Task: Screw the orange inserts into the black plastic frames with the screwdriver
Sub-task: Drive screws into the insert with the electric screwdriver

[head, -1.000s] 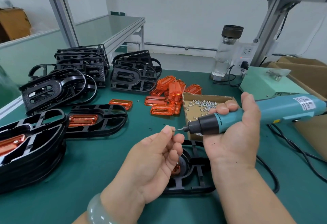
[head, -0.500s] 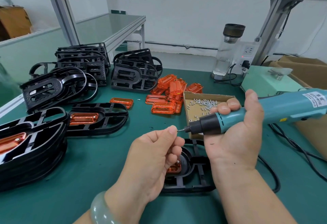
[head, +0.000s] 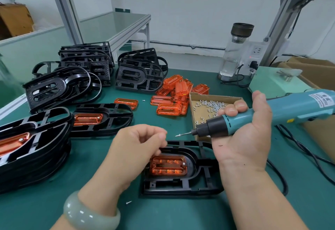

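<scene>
A green work mat (head: 54, 202) is seen from above through a head camera. At the near left edge stands a stack of black frames (head: 27, 148) with orange inserts fitted. Just right of it lies a single finished frame (head: 103, 119). Farther back, heaps of empty black frames (head: 59, 88) lean together.

In the near centre, the left hand (head: 134, 150), with a pale bracelet (head: 88, 213) on its wrist, has its fingers curled in toward the thumb, and nothing shows between them. It hovers at the left end of the black plastic frame (head: 181, 188), which lies flat on the mat. Whether it touches the frame cannot be told. An orange insert (head: 168, 165) sits in the frame's recess. A loose screw (head: 128, 202) lies on the mat near the frame's near left corner.

Beyond, in the middle of the mat, is a pile of spare orange inserts (head: 174, 95), and beside it a cardboard tray of screws (head: 213, 106).

To the right, the right hand (head: 244, 135) is wrapped firmly around a teal screwdriver (head: 272, 113). The tool is held above the frame with its bit pointing left. A small screw (head: 177, 135) sits on the tip, just beside the left fingertips.

At the far right stand a glass bottle (head: 233, 52) and a pale green box (head: 272, 84).
</scene>
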